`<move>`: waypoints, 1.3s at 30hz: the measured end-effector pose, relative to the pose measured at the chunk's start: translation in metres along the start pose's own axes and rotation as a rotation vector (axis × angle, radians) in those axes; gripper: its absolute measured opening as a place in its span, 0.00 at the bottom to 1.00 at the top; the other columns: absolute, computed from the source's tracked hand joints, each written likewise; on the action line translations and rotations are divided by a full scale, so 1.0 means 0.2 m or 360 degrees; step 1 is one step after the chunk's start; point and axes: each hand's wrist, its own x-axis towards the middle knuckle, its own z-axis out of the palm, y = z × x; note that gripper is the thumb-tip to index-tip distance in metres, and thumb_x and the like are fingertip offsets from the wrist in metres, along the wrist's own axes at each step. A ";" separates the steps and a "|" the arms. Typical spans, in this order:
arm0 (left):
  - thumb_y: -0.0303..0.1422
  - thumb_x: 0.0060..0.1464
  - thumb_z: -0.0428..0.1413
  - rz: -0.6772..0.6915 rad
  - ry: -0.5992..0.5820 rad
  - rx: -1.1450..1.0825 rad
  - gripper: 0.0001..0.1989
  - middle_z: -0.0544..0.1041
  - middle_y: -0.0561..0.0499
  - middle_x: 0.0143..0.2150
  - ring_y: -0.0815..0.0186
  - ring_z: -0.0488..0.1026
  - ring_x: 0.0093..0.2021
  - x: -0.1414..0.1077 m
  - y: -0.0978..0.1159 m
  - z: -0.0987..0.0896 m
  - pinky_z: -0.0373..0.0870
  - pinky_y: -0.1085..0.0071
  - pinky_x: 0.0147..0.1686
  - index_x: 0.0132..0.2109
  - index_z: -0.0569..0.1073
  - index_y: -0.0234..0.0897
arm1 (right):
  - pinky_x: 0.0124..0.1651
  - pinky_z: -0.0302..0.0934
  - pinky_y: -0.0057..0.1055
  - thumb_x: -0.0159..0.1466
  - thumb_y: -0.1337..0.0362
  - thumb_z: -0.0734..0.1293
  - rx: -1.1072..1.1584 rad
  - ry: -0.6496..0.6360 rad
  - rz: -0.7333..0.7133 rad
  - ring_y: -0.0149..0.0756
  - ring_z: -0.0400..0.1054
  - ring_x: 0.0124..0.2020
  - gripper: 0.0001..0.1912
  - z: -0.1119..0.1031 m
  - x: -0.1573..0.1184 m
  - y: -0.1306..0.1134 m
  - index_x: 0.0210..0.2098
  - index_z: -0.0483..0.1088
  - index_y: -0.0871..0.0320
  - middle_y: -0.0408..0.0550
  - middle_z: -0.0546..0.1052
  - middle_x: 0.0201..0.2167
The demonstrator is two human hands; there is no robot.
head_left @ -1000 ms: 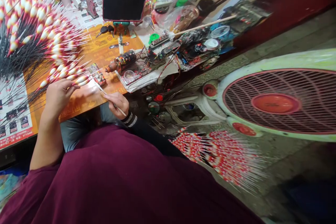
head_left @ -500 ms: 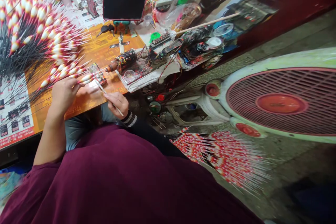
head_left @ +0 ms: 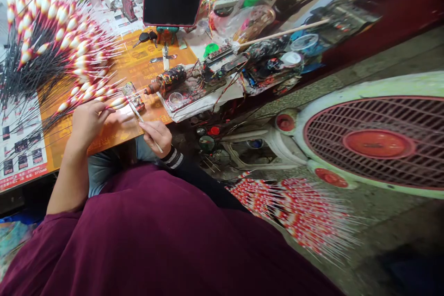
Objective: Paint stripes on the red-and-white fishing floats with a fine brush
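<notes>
My left hand pinches the painted float, which lies between its fingertips and the motor. My right hand, nearer my body, grips a thin brush, its tip near the float's slender end.

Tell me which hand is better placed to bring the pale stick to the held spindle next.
Right, I'd judge: the right hand has the pale stick in its fingers, its far end near the spindle. The left hand is occupied, holding the spindle.
</notes>
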 end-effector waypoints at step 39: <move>0.30 0.66 0.59 -0.0431 0.0135 0.0194 0.04 0.72 0.45 0.42 0.61 0.70 0.39 -0.19 -0.44 -0.14 0.53 0.60 0.35 0.39 0.73 0.39 | 0.49 0.80 0.39 0.73 0.67 0.64 -0.0030 0.0204 -0.0068 0.39 0.83 0.43 0.19 -0.02 -0.01 -0.03 0.61 0.77 0.52 0.51 0.87 0.44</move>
